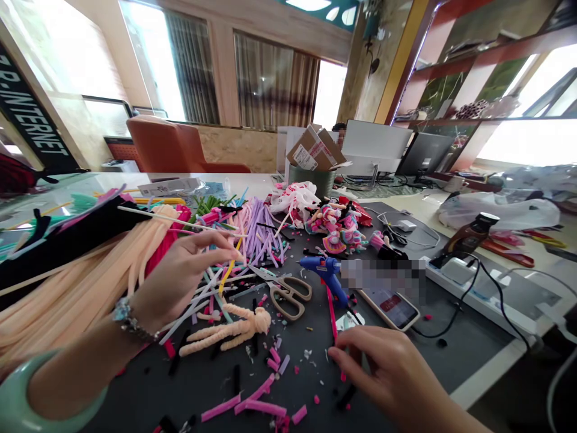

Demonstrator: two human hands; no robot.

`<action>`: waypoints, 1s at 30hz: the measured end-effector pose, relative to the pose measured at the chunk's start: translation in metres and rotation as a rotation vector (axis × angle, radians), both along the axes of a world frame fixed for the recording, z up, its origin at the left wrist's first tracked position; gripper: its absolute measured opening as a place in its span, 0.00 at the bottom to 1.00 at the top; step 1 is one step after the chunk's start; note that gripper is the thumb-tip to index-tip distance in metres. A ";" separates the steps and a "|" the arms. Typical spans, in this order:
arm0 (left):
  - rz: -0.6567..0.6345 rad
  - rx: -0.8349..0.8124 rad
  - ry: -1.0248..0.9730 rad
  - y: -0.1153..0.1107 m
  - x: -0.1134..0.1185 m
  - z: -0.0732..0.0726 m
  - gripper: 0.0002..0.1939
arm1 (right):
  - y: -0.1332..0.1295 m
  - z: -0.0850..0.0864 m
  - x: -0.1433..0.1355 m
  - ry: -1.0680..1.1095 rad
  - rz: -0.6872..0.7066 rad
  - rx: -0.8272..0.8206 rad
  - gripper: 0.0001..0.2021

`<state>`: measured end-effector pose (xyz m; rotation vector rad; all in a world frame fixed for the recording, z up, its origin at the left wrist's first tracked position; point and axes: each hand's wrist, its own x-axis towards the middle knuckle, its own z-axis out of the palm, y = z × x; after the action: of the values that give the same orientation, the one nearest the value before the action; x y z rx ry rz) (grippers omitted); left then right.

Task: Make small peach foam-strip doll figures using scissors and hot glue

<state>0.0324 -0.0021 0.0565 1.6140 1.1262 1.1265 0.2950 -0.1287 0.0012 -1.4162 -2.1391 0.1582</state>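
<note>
My left hand is raised over the pile of pipe cleaners, thumb and index finger pinched together. What they hold, if anything, is too small to make out; a yellow pipe cleaner runs beside the fingertips. Below it lies a peach doll figure twisted from pipe cleaners. My right hand is low over the dark mat, fingers curled and closed near a hot-pink pipe cleaner; its grip is hidden. Between the hands lie scissors with beige handles and a blue glue gun.
Peach pipe cleaners fill the left side, with purple ones behind. Finished small dolls are heaped at the back. A phone, a power strip with cables and a brown bottle stand right. Cut pink pieces litter the front.
</note>
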 end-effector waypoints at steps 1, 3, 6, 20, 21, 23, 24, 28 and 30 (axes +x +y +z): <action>-0.056 -0.021 0.014 -0.004 0.002 -0.003 0.06 | 0.003 0.003 -0.006 0.005 0.025 0.039 0.08; -0.154 -0.054 0.067 -0.013 0.009 -0.010 0.07 | 0.010 0.007 -0.017 0.002 0.056 0.128 0.08; -0.237 -0.105 0.169 -0.027 0.018 -0.016 0.08 | 0.021 0.010 -0.033 -0.006 0.083 0.290 0.12; -0.293 -0.237 0.129 -0.042 0.028 -0.019 0.08 | 0.038 0.013 -0.054 -0.034 0.183 0.489 0.06; -0.292 -0.237 0.127 -0.043 0.028 -0.020 0.08 | 0.038 0.013 -0.055 -0.032 0.184 0.499 0.06; -0.289 -0.244 0.110 -0.043 0.029 -0.020 0.08 | 0.039 0.013 -0.056 -0.034 0.187 0.513 0.06; -0.290 -0.257 0.098 -0.044 0.030 -0.020 0.08 | 0.040 0.013 -0.056 -0.037 0.187 0.519 0.06; -0.285 -0.275 0.091 -0.044 0.032 -0.021 0.08 | 0.042 0.010 -0.056 -0.056 0.202 0.546 0.05; -0.286 -0.225 0.119 -0.044 0.033 -0.022 0.08 | 0.043 0.008 -0.055 -0.070 0.215 0.563 0.05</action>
<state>0.0650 -0.0460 0.0344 1.6179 1.0174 0.7019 0.2399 -0.0858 0.0093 -0.8780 -2.1539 -0.3911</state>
